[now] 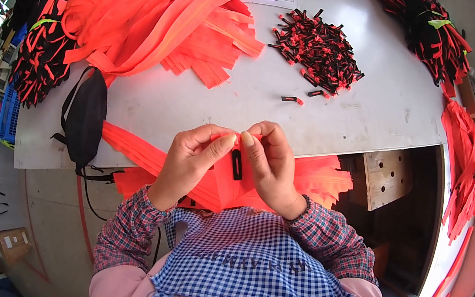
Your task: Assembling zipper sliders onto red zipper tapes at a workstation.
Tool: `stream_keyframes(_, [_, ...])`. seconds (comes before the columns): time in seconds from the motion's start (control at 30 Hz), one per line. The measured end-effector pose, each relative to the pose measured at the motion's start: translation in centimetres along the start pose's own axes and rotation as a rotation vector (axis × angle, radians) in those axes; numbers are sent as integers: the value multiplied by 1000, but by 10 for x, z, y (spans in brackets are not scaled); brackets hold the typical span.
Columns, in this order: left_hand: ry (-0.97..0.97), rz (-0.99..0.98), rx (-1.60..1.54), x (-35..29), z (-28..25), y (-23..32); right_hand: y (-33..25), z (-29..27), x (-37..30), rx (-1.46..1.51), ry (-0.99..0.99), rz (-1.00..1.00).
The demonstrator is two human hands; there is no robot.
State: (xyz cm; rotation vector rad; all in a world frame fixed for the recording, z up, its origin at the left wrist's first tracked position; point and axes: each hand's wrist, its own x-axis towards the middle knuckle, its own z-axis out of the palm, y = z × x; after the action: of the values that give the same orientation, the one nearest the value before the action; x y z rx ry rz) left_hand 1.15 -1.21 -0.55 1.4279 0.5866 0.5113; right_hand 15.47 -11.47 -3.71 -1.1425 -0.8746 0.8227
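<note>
Both hands are up close together over the near edge of the grey desk [195, 105]. The left hand [189, 163] and the right hand [272, 166] pinch the top of one orange zipper strip [224, 177], thumbs and first fingers nearly touching each other. So each grip is closed tight on that strip. A small black zipper pull [237, 164] hangs on the strip, right between the two hands. Under the hands, more orange strips [319, 179] lie flat and stick out over the desk edge. A big heap of orange strips [165, 15] sits far back on the left side of the desk. A pile of small black and red pulls [316, 50] lies at the back in the middle, well apart from the hands. Two loose pulls [303, 97] lie a bit nearer. A black pouch [85, 116] with straps hangs over the left edge of the desk. Black and orange bundles [427, 29] sit at the far right corner.
</note>
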Motion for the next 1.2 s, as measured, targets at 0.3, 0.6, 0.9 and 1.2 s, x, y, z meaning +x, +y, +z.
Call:
stream_keyframes(0.3, [188, 420, 53, 2, 14, 5, -19, 6, 16, 188, -102, 40])
stream_keyframes(0.6, [198, 330, -154, 7, 25, 6, -31, -7, 20, 1, -234, -55])
stream_keyframes(0.9, [163, 393, -90, 16, 18, 26, -48, -6, 25, 10, -178, -115])
stream_keyframes(1.2, [-71, 70, -51, 12, -7, 26, -31, 7, 21, 175, -70, 15])
